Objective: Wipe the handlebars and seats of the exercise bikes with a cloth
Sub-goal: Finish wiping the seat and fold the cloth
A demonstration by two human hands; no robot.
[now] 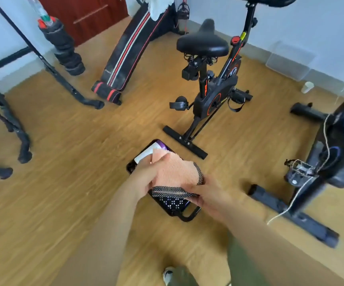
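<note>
A peach cloth (pixel 174 172) with a black-and-white patterned border is held between both hands over a black mesh basket (pixel 172 205) on the floor. My left hand (pixel 144 175) grips the cloth's left side; my right hand (pixel 206 196) pinches its patterned lower edge. A black and orange exercise bike (pixel 212 96) stands ahead, with its black seat (pixel 203 43) facing me and its handlebar (pixel 270 1) cut off by the top edge. A second, darker bike (pixel 332 145) stands at the right, only partly in view.
A white and purple bottle (pixel 152 150) lies in the basket behind the cloth. A black sit-up bench (pixel 130 52) with red stripes leans at the back. Black frame legs (pixel 8 129) spread on the left. A clear box (pixel 288 60) and white cup (pixel 307 87) sit by the wall.
</note>
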